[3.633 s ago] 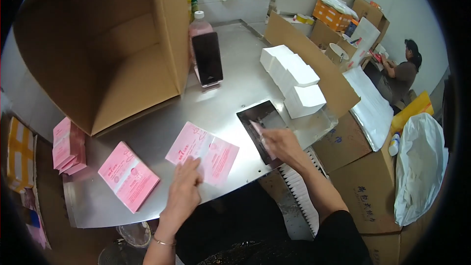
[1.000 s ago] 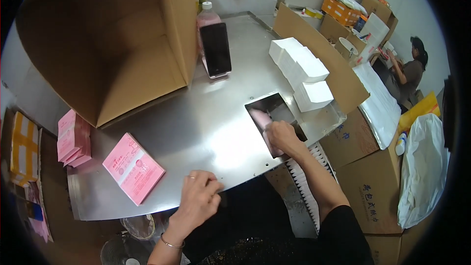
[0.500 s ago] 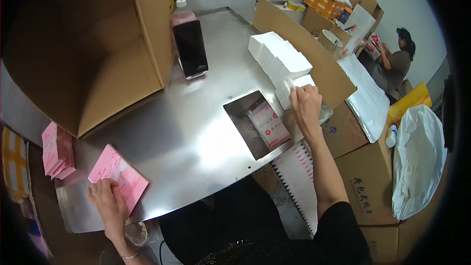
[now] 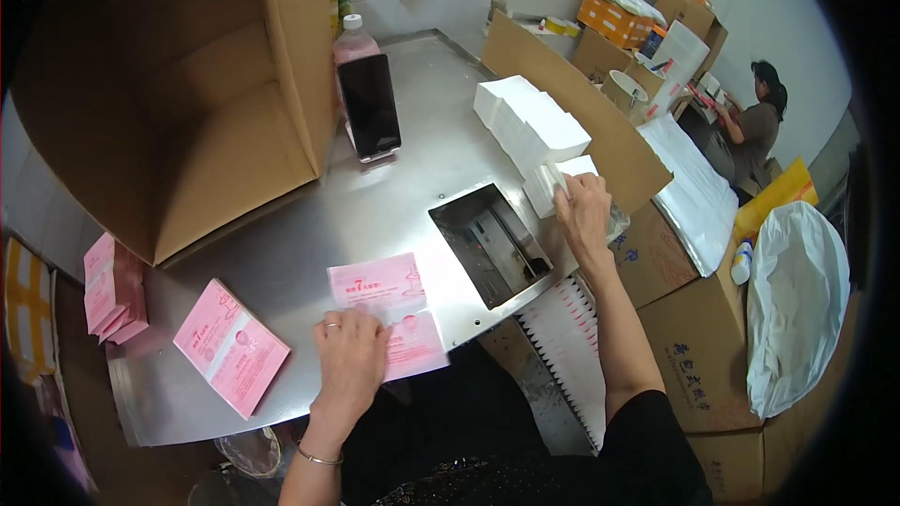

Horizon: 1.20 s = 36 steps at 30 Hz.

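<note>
My left hand (image 4: 351, 358) is closed on a flat pink printed wrapper (image 4: 411, 342) at the front edge of the metal table. To its left lies a pile of similar pink wrappers (image 4: 232, 349). My right hand (image 4: 584, 217) has its fingers curled around the near end of a row of folded white tissues (image 4: 532, 122), gripping a small stack of them (image 4: 544, 189). Between my hands, a rectangular opening (image 4: 489, 245) in the tabletop shows a dark inside with metal parts.
A large open cardboard box (image 4: 234, 122) stands at the left, beside pink packs (image 4: 112, 289). A phone (image 4: 370, 105) leans before a bottle (image 4: 353, 41). A cardboard sheet (image 4: 572, 98) borders the tissues. At right are cartons (image 4: 703, 365), a white bag (image 4: 799, 309) and another person (image 4: 756, 126).
My left hand has moved right from the pink pile, now with a wrapper at the table's front. The pink pack seen in the opening is gone. My right hand stays at the tissues.
</note>
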Available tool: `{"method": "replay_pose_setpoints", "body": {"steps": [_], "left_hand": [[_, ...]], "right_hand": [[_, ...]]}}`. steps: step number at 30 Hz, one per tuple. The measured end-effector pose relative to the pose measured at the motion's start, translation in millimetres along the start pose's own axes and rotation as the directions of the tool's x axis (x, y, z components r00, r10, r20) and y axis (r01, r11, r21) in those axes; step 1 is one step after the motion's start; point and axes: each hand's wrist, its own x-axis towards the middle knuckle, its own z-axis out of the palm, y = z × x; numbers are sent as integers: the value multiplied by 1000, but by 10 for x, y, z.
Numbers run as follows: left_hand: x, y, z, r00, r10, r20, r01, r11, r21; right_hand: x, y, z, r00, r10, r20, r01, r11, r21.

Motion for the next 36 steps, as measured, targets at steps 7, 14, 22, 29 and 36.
{"method": "replay_pose_setpoints", "body": {"steps": [7, 14, 22, 29, 36], "left_hand": [[34, 97, 51, 981, 180, -67, -188, 972, -144], [155, 321, 100, 995, 29, -91, -31, 999, -25], [69, 139, -12, 997, -9, -72, 24, 979, 203], [191, 269, 18, 983, 113, -142, -73, 963, 260], [210, 269, -123, 998, 25, 60, -38, 973, 226]], "right_hand": [[-674, -1254, -176, 814, -579, -49, 561, 761, 327], [-588, -1797, -89, 639, -614, 463, 461, 788, 409], [-220, -988, -236, 960, -251, 124, 239, 966, 102], [-54, -18, 131, 994, -109, 7, 109, 987, -117], [-9, 12, 34, 991, 37, 126, -40, 999, 23]]}}
